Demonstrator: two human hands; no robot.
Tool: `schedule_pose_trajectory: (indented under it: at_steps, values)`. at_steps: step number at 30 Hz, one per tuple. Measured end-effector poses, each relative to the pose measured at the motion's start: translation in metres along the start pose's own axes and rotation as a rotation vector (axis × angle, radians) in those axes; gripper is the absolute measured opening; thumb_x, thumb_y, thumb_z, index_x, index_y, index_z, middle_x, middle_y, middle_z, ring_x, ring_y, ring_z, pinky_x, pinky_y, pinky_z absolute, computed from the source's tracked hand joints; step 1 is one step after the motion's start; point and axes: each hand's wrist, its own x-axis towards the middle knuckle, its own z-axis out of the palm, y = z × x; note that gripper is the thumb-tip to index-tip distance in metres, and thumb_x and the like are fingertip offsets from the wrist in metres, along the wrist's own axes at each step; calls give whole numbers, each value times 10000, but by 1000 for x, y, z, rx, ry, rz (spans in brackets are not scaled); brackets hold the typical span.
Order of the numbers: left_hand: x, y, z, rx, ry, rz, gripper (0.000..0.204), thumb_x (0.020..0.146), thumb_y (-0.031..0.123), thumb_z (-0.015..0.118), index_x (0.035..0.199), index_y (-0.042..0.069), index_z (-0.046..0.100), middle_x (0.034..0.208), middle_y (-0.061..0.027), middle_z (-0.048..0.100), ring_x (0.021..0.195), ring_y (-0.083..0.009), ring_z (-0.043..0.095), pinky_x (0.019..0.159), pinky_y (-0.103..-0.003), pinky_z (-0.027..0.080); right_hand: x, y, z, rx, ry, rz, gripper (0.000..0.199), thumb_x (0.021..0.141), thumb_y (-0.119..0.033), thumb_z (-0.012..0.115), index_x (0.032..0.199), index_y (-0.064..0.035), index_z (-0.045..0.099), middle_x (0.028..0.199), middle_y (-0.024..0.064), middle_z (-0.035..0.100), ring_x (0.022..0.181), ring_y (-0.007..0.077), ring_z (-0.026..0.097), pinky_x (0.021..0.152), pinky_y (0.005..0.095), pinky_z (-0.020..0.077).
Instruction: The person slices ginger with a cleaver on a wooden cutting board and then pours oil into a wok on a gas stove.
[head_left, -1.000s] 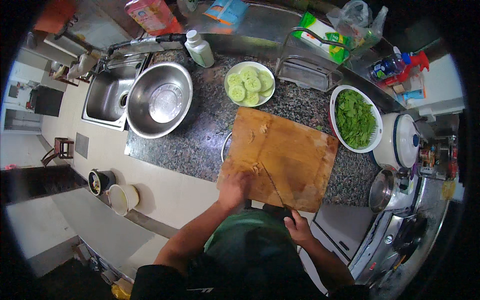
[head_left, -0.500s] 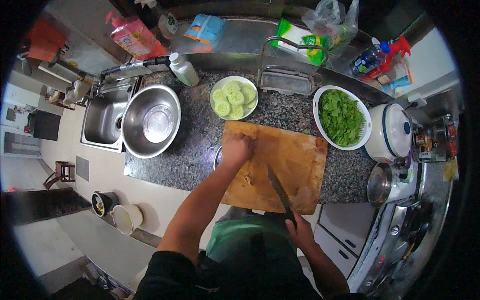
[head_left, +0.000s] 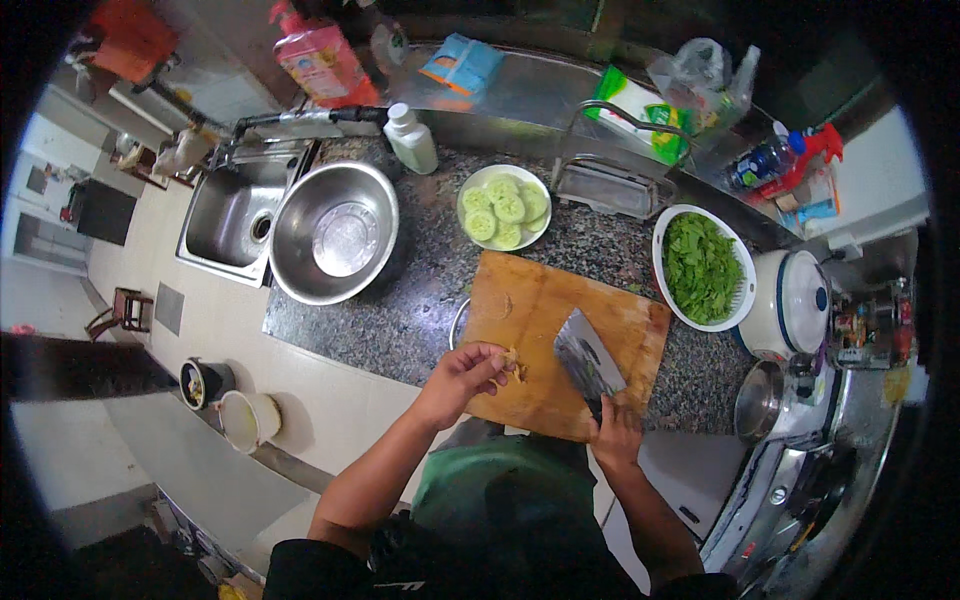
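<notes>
Cleaver [head_left: 588, 358] now broadside, nearly edge-on b4 – R grip [head_left: 617, 436] round its handle, L grip [head_left: 458, 382] pinching brownish bits [head_left: 516, 366].

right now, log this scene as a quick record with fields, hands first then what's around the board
left hand: pinching small brown scraps above the board's left part
right hand: gripping a cleaver by its handle
cutting board: wooden, at the counter's front edge
beyond board: pale green slices on a white plate
right of board: chopped greens in an oval basket
far left: steel bowl beside the sink
</notes>
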Motion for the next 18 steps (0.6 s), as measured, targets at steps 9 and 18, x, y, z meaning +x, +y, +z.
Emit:
schedule_pose_trajectory:
  at_steps: [9, 18]
  values:
    - [-29, -7, -6, -46, -60, -81, 149, 905, 158, 557, 998, 45, 581, 847, -18, 597, 708, -94, 538, 662, -239, 452, 86, -97, -116, 1133, -376, -95, 216, 881, -181, 582, 1016, -15, 612, 946, 93, 611, 806, 145, 577, 701, 270, 459]
    - [-41, -19, -8, 253, -2, 131, 138, 878, 129, 600, 975, 31, 593, 820, 18, 582, 723, -57, 518, 654, -212, 430, 82, -124, -101, 1154, -351, -126, 188, 893, -179, 567, 949, 0, 578, 749, 34, 585, 684, 93, 540, 619, 243, 445]
